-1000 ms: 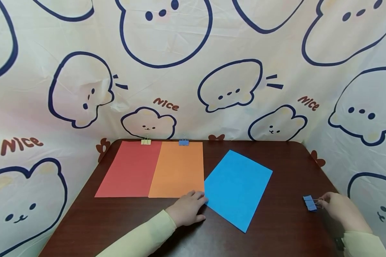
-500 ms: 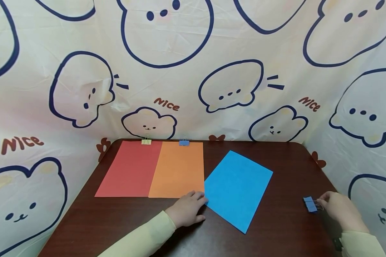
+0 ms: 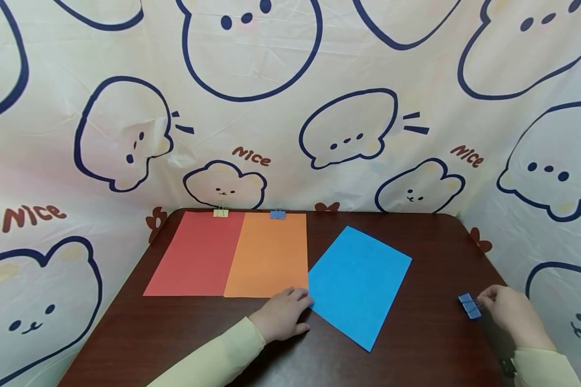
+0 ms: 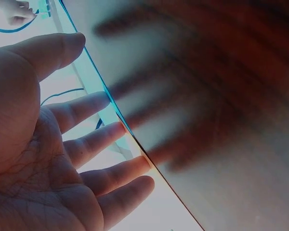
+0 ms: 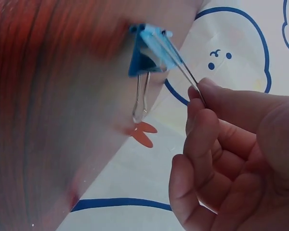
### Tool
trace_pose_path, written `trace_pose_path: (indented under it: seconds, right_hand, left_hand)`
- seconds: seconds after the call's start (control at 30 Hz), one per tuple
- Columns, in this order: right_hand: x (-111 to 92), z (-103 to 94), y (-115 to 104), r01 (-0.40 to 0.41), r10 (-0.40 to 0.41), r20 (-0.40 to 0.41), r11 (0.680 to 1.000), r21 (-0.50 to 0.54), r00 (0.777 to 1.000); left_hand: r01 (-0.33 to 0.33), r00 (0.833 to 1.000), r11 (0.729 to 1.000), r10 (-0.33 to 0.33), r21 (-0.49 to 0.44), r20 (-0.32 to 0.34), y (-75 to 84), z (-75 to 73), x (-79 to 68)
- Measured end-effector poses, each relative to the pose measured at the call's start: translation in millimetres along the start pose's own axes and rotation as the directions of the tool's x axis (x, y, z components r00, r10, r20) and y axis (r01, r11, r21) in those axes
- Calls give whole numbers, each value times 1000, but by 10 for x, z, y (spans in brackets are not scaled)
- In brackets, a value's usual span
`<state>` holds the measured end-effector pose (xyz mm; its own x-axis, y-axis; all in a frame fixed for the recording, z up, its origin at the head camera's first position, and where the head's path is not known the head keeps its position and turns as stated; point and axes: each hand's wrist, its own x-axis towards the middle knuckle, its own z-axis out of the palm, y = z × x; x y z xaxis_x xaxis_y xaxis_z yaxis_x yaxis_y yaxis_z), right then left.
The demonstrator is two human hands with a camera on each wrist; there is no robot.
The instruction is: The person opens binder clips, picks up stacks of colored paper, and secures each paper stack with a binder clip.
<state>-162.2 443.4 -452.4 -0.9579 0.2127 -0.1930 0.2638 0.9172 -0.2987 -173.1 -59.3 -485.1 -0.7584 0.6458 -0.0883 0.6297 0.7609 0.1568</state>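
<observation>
My right hand (image 3: 513,312) pinches one wire handle of a blue binder clip (image 3: 469,306) between thumb and index finger, at the right side of the table. In the right wrist view the clip's body (image 5: 156,48) is tipped, and its other handle (image 5: 140,103) hangs free. My left hand (image 3: 281,314) lies with extended fingers on the table's middle, fingertips at the lower right corner of an orange sheet (image 3: 268,255) and the left corner of a blue sheet (image 3: 360,287). The blue sheet is set at an angle beside the orange one.
A red sheet (image 3: 198,255) lies left of the orange sheet. A pale yellow-green binder clip (image 3: 220,213) and a second blue clip (image 3: 278,214) sit on the sheets' top edges at the table's (image 3: 436,344) back. A patterned curtain (image 3: 290,129) surrounds the table.
The blue clip in my right hand has turned, and its lower handle no longer shows in the head view. My left hand and the sheets have stayed put.
</observation>
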Motion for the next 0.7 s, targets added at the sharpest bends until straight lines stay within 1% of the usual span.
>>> trace_pose_path:
  seconds: [0.2, 0.33, 0.4, 0.53, 0.7]
  right_hand:
    - [-13, -26, -33, 43, -42, -47, 999, 12, 998]
    - [-43, -40, -101, 90, -89, -103, 996, 5, 991]
    - [-53, -31, -148, 131, -130, -144, 991, -1, 981]
    - [-69, 17, -273, 199, -199, -220, 980, -23, 955]
    - [-91, 97, -432, 240, -243, -263, 970, -44, 934]
  left_hand:
    - [1, 1000, 1000, -1, 3, -11, 4, 12, 4]
    - [3, 1000, 1000, -3, 9, -17, 3, 25, 12]
    - [2, 1000, 1000, -2, 16, -20, 1, 30, 18]
    - [0, 1000, 1000, 1, 24, -25, 3, 28, 18]
    - [2, 1000, 1000, -1, 23, -25, 11, 24, 10]
